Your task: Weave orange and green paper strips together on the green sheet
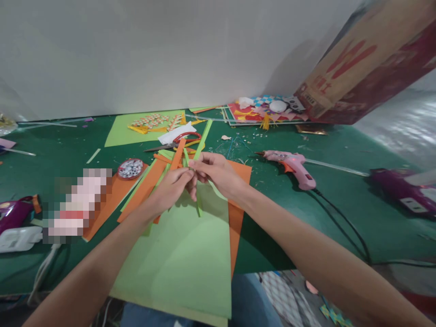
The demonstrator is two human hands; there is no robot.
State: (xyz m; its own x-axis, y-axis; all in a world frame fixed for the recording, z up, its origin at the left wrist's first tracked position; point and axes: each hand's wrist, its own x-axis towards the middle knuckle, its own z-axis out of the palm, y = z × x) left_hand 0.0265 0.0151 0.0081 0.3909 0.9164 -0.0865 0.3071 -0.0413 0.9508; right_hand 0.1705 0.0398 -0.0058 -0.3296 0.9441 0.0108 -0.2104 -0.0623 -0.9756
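Observation:
My left hand [173, 184] and my right hand [218, 172] meet above the light green paper sheets [184, 263], fingertips pinched together. Between them are narrow paper strips: a green strip [205, 136] slants up from the right fingers, and an orange strip [178, 155] rises by the left fingers. Where the strips cross is partly hidden by my fingers. More orange strips [141, 200] and green ones lie under and beside my left hand. Just beyond the hands rest scissors [187, 137] with red and yellow handles.
A pink glue gun [289, 164] with a black cord lies at right, near a purple object [402, 190]. A round container of googly eyes [131, 168] sits at left on orange paper. Finished paper crafts [269, 109] lie by the wall, beside a large cardboard box [361, 68].

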